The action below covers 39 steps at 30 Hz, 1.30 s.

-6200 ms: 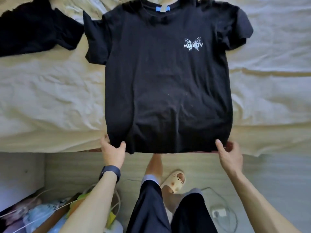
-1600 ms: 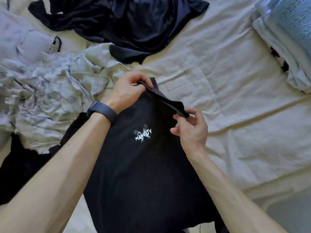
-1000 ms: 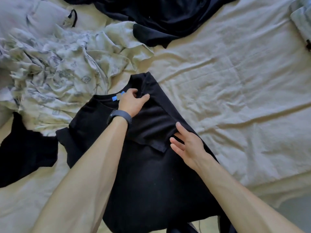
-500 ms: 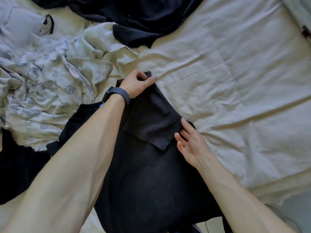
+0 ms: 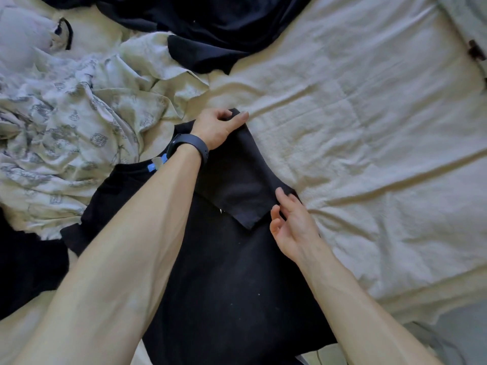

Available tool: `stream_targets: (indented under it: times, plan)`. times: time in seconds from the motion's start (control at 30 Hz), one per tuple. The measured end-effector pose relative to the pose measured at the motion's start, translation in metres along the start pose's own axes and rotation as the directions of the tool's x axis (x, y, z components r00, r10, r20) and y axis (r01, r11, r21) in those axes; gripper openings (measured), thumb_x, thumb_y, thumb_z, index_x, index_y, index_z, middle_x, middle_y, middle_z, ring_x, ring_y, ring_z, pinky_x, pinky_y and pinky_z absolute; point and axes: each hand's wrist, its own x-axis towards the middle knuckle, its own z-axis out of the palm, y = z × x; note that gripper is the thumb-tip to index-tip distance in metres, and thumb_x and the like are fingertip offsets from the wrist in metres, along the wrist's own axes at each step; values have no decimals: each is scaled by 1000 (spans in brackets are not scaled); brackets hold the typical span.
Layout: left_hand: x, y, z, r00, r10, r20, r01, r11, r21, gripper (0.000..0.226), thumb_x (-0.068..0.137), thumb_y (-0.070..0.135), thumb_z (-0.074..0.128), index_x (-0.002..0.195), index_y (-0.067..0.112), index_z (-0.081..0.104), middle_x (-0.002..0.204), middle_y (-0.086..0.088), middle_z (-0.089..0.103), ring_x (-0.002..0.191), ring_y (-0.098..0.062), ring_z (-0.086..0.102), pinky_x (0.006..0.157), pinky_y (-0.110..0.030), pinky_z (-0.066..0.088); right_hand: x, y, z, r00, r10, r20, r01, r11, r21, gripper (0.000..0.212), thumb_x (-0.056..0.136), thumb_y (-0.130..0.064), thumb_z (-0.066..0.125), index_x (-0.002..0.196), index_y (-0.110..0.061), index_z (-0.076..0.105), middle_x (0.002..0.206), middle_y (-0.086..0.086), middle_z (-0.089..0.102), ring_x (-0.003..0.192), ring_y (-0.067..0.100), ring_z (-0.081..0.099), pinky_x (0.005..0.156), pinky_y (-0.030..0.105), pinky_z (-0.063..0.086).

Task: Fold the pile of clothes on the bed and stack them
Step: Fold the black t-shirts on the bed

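Cream bedsheet (image 5: 355, 114), black t-shirt (image 5: 224, 272) sleeve folded inward, left hand (image 5: 214, 127) pinching its shoulder, right hand (image 5: 292, 225) open.

Black T-shirt (image 5: 224, 272): hem runs off the bottom edge; the left forearm covers much of its collar and left shoulder, so only a scrap of the blue neck label (image 5: 157, 164) shows. Left hand (image 5: 217, 126): fingertips curl over the shirt's far corner, grip underneath hidden. Dark clothes pile (image 5: 210, 25) cut by the top edge; garment count unclear. Patterned pale garment (image 5: 68, 122) runs off the left edge, print too small to read. Folded stack (image 5: 471, 35) at far right mostly out of frame.
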Motion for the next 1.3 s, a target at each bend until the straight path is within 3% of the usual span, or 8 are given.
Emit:
stream_targets:
  times: [0.43,0.57,0.67,0.83,0.93,1.0,1.13,1.3]
  plan:
    - [-64,-61,-23,997,-58,44,41,947,318,22,89,47,70,97,28,62,99,5,67,100,-21,64,78,-31,46,-6,31,8,977,-212,-28,125,674,-728,25,93,-29,72,79,-11,62,74,3,69,50,8,65,48,23,53]
    - [-82,-65,-7,973,86,-214,11,909,417,51,90,49,65,131,22,50,121,-3,57,111,-23,55,90,-39,48,-20,15,4,946,-289,147,173,66,-983,36,89,-50,60,78,-16,67,64,-2,72,63,18,71,68,40,61]
    - [-110,-68,29,852,341,-396,-53,810,583,57,92,39,58,143,17,46,141,-7,48,126,-27,49,102,-46,44,-28,-2,2,819,-389,420,221,-462,-859,41,92,-56,46,70,-24,59,61,-6,63,63,18,62,60,33,52]
    - [-148,-87,118,889,92,-449,180,831,527,80,93,47,41,161,16,12,168,-7,2,155,-24,0,124,-52,8,7,-8,64,296,-312,903,526,-736,-426,42,103,-37,39,134,-20,60,139,3,61,132,23,52,106,35,39]
    - [-153,-102,152,878,-21,-477,271,845,461,82,95,61,33,161,20,4,168,-5,-7,155,-23,-8,122,-54,5,57,-29,96,448,85,890,336,-938,-80,58,108,-44,24,162,-23,22,171,1,9,158,17,0,125,52,-4]
    - [-150,-111,162,861,-17,-509,289,838,462,81,97,63,27,161,20,4,169,-4,-5,155,-23,-4,122,-55,7,83,-54,112,485,9,874,211,-972,-107,63,108,-49,16,164,-22,9,172,-1,-3,157,14,-10,122,53,-15]
    - [-149,-118,161,856,25,-517,239,867,438,76,98,59,27,161,22,6,169,-5,-3,155,-23,-5,121,-56,3,80,-59,123,335,-301,893,173,-912,-372,66,106,-46,22,163,-13,13,171,8,4,158,22,-3,123,58,-6]
    - [-125,-133,113,836,106,-538,192,862,469,64,102,50,26,161,29,13,169,0,4,155,-19,3,120,-59,5,52,-29,36,389,14,921,235,-968,-84,67,106,-50,26,164,-19,10,172,2,-1,158,18,-7,125,55,1]
